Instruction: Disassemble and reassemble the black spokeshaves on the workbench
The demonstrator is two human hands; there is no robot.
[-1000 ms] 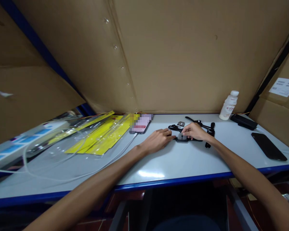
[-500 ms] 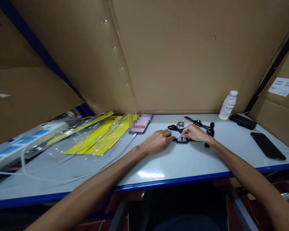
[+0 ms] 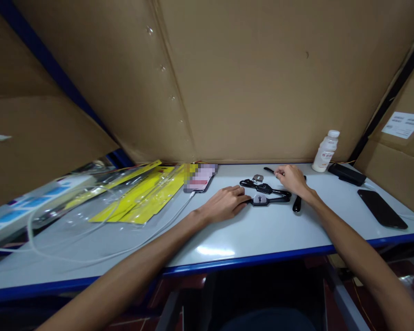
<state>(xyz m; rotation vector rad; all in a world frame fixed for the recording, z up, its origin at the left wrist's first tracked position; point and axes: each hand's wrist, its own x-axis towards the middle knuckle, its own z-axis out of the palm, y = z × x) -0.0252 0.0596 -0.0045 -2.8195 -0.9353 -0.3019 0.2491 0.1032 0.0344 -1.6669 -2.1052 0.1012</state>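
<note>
My left hand [image 3: 229, 202] rests on the table, its fingers closed on the left handle of a black spokeshave [image 3: 276, 199] with a silver blade plate [image 3: 260, 199] at its middle. My right hand [image 3: 291, 178] has its fingers pinched together over the middle of another black spokeshave [image 3: 269, 169] at the back; what they grip is hidden. Between the two lies a further black spokeshave [image 3: 264, 188]. Behind it sits a loose silver plate [image 3: 258, 178]. Under my right wrist a black handle end [image 3: 297, 204] points toward me.
Yellow cards in clear packaging [image 3: 138, 197] and a white power strip [image 3: 37, 202] lie left. A phone [image 3: 200, 178] on a white cable [image 3: 158, 236] stands behind my left hand. To the right are a bottle [image 3: 326, 152], a black device [image 3: 347, 174] and a dark phone [image 3: 382, 209].
My right hand has left the blade plate of the near spokeshave and moved back and right to the rear spokeshave. The left hand stays in place.
</note>
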